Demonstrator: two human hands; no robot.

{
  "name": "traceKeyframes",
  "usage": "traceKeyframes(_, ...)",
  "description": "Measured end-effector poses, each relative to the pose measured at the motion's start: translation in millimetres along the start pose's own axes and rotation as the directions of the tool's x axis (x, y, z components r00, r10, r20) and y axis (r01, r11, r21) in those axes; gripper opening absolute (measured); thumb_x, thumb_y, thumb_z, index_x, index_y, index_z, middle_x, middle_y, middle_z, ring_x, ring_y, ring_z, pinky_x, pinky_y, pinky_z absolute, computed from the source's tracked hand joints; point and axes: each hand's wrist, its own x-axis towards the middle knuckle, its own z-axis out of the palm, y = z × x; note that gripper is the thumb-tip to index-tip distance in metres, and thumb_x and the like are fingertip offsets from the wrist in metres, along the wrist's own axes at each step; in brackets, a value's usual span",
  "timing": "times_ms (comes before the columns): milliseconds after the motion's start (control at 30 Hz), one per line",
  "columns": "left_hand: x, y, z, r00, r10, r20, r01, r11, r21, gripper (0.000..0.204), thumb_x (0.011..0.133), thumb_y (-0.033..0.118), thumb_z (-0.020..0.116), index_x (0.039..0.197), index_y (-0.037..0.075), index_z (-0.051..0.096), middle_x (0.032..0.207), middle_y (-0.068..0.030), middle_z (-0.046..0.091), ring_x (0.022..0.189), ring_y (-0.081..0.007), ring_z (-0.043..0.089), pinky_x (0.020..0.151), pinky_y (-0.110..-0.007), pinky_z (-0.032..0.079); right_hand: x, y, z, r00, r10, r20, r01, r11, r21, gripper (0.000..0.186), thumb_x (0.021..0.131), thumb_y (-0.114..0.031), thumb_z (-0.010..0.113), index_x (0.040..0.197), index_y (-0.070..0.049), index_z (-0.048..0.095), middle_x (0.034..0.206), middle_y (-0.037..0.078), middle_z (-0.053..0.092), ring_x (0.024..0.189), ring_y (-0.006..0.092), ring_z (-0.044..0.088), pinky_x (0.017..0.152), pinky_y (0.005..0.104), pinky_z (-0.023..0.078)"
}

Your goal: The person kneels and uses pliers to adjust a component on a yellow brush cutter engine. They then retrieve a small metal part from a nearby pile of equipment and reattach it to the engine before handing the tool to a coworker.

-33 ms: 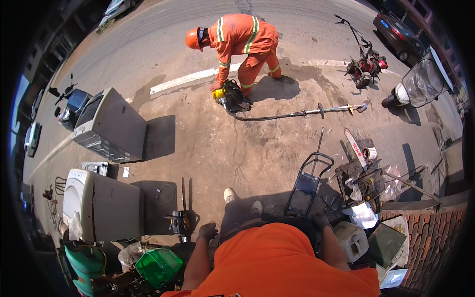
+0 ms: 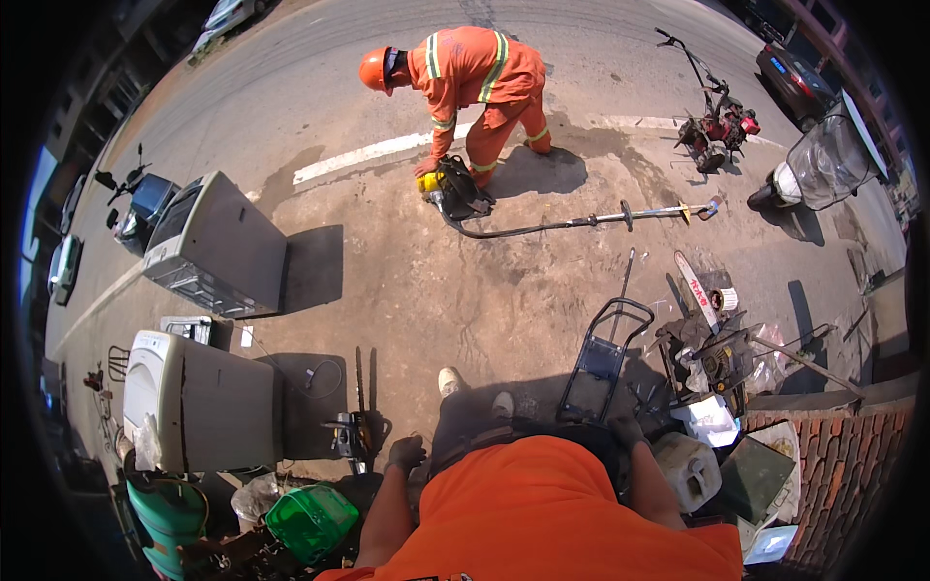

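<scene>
My left hand (image 2: 407, 451), in a dark glove, hangs beside my left hip with its fingers curled in and nothing visible in them. A chainsaw (image 2: 351, 436) on the ground is the nearest tool to it. On the other side, my right hand (image 2: 628, 432), also gloved, hangs near the base of a black metal frame (image 2: 603, 355); its fingers blend into the dark background. Farther off, a co-worker (image 2: 484, 77) in orange bends over a backpack brush cutter (image 2: 465, 191), one hand on its yellow engine part. Its hose and long shaft (image 2: 620, 217) stretch right.
Two washing machines (image 2: 218, 247) (image 2: 223, 402) stand left. A green basket (image 2: 312, 523) and a teal tank (image 2: 167, 513) sit lower left. At right are another chainsaw (image 2: 696, 290), engine parts, a white jug (image 2: 688, 472), a brick wall (image 2: 852, 484), a tiller (image 2: 717, 126) and a scooter (image 2: 814, 169).
The co-worker's helmet has shifted slightly left. The dark car at the upper right has moved a little farther right. My hands look the same.
</scene>
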Motion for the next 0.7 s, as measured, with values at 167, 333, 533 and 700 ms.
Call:
traceKeyframes(167,-18.1,12.7,0.4,0.996,-0.081,-0.025,0.079,0.994,-0.082,0.031,0.087,0.027,0.042,0.082,0.003,0.061,0.071,-0.0096,0.064,0.056,-0.0193,0.062,0.05,-0.035,0.049,6.2,1.0,4.5,0.999,-0.008,0.04,0.006,0.999,0.05,0.042,0.086,-0.039,0.049,0.094,-0.002,0.069,0.096,0.024,0.066,0.095,0.0378,0.064,0.084,0.0444,0.047)
traceKeyframes(333,-11.7,3.4,-0.3,0.997,-0.076,-0.026,0.075,0.996,-0.052,0.031,0.087,0.026,0.043,0.081,0.003,0.062,0.071,-0.0095,0.064,0.057,-0.0191,0.063,0.05,-0.035,0.049,9.5,-0.3,2.5,0.999,-0.037,0.04,0.036,0.999,0.024,0.042,0.086,-0.039,0.05,0.091,-0.002,0.069,0.093,0.024,0.066,0.091,0.0384,0.064,0.082,0.0447,0.047)
traceKeyframes(533,-11.2,11.7,4.1,0.996,-0.084,-0.021,0.084,0.996,-0.029,0.031,0.087,0.024,0.043,0.082,0.002,0.063,0.072,-0.0101,0.066,0.058,-0.0191,0.064,0.051,-0.035,0.05,28.6,23.0,9.2,0.999,-0.048,0.004,0.048,0.999,0.02,0.04,0.086,-0.039,0.054,0.087,-0.002,0.069,0.083,0.021,0.067,0.079,0.0312,0.067,0.073,0.042,0.049)
traceKeyframes(700,0.8,3.5,1.0,0.996,-0.085,-0.036,0.084,0.996,-0.012,0.034,0.087,0.027,0.045,0.091,0.0,0.064,0.077,-0.0121,0.067,0.06,-0.0202,0.064,0.051,-0.035,0.05,21.5,6.2,8.8,1.0,-0.004,0.017,0.004,1.0,0.007,0.041,0.086,-0.039,0.053,0.09,-0.002,0.069,0.083,0.02,0.068,0.079,0.0292,0.067,0.073,0.0401,0.05)
